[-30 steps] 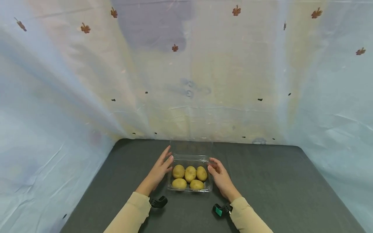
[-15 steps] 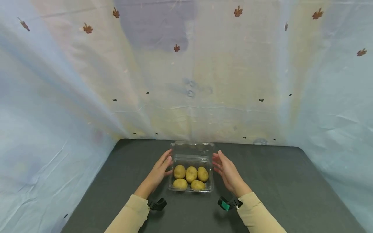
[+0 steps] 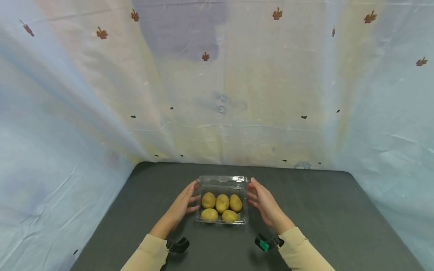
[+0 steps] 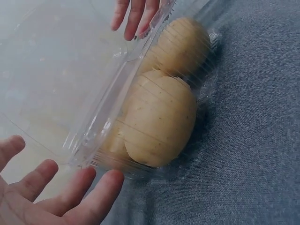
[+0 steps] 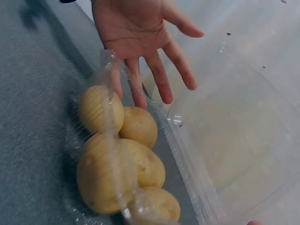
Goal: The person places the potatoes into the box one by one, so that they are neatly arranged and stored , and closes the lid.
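A clear plastic clamshell box [image 3: 222,222] sits mid-table in the head view, holding several yellow potatoes [image 3: 222,203]. Its hinged clear lid [image 3: 222,180] stands raised at the far side. On the box's left is my left hand [image 3: 181,203], fingers extended beside the wall and lid edge; contact is unclear. My right hand [image 3: 269,205] is at the other side, fingers straight, near the lid's right edge. In the left wrist view, the fingertips of my left hand [image 4: 61,201] lie close to the box's end. The right wrist view shows my left hand [image 5: 136,33] spread across the box.
The dark grey table [image 3: 315,210] extends to both sides of the box. Behind and beside it hangs a pale patterned sheet [image 3: 257,82]. Black bands [image 3: 178,246] sit at both wrists, below beige sleeves [image 3: 147,256].
The lid has swung up from lying back, its far edge now seen nearer the box. My right hand has shifted right, off the box's side; my left hand moved slightly toward me.
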A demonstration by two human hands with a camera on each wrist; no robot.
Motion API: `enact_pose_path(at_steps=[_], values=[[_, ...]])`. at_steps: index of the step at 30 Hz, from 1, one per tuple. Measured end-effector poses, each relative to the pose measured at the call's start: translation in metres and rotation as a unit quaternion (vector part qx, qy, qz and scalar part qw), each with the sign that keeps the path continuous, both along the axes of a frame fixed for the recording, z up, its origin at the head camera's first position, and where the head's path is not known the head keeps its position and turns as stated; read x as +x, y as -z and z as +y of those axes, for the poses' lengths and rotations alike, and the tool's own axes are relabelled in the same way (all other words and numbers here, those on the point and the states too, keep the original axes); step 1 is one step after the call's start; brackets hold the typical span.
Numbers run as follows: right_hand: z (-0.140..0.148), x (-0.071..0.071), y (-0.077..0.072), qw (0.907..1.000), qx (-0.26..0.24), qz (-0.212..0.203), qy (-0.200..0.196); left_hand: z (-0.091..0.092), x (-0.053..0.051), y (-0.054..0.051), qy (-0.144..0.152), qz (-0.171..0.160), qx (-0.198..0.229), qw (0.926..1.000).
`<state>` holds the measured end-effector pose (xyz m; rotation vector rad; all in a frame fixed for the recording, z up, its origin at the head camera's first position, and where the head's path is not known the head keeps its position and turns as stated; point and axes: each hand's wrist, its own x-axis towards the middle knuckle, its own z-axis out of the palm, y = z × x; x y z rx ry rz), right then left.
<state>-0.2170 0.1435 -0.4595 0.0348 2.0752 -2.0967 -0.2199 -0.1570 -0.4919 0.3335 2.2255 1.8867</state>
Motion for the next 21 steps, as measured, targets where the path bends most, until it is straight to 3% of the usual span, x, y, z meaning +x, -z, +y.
enact_pose_path(at_steps=[14,21], values=[[0.006,0.016,0.006,0.9983,0.037,-0.016,-0.042,-0.008,0.013,-0.004,0.057,-0.026,0.003,0.998],[0.01,0.022,0.012,0.9955,0.048,-0.048,-0.065,-0.009,0.015,-0.002,0.067,-0.039,0.005,0.997]])
